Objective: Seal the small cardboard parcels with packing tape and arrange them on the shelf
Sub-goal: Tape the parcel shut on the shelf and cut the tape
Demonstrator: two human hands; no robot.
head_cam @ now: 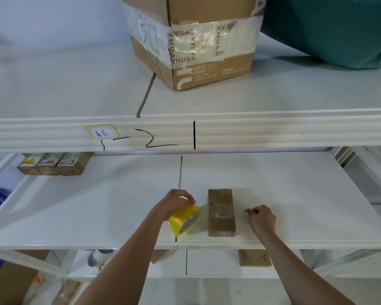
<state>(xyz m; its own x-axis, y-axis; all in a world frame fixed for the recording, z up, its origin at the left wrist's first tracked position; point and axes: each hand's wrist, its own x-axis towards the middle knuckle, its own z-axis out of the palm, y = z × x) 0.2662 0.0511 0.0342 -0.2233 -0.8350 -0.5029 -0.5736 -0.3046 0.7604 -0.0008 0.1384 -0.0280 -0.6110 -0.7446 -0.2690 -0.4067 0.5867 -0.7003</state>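
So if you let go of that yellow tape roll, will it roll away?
Probably a bit. The yellow tape roll is round and stands tilted on its edge under the left hand, so it could roll or flop flat. It sits close to the shelf front edge, so it might drop off. It looks stiff, not squashy.

Brown parcel (221, 212) flat beside tilted yellow tape roll (184, 220).

At twelve o'clock the big taped carton (191, 40) runs off the top edge, and the green bag (339, 29) at one o'clock is cut by the top and right edges. The three small parcels (51, 165) at nine o'clock sit half hidden behind the shelf beam (273, 133); their labels are too small to read. Whether the right hand (261, 219) pinches anything, I cannot tell.
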